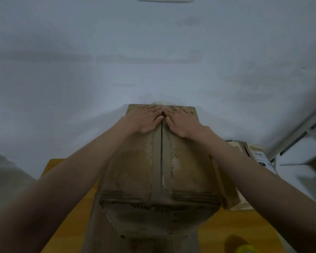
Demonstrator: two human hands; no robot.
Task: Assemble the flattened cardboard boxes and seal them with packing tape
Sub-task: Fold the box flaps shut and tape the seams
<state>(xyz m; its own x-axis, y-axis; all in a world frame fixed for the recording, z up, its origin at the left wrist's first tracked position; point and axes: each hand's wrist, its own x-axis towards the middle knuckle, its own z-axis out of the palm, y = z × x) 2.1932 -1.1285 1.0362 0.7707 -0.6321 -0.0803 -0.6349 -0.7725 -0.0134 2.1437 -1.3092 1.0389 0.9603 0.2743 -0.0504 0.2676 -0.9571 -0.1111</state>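
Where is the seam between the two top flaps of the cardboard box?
In the head view, the seam runs down the middle of the cardboard box top, between the left hand and right hand pressing at its far end.

- Cardboard box [135, 170]: dull brown, with paler scuffed patches and torn, lighter strips either side of the dark centre seam.
- Table [71, 207]: yellow-orange surface.
- Wall [153, 61]: pale grey-white, with faint darker horizontal smudges.
- Second box [252, 152]: light brown, bearing a white label with dark print.
- Object [246, 248] at lower edge: yellow-green; identity unclear.
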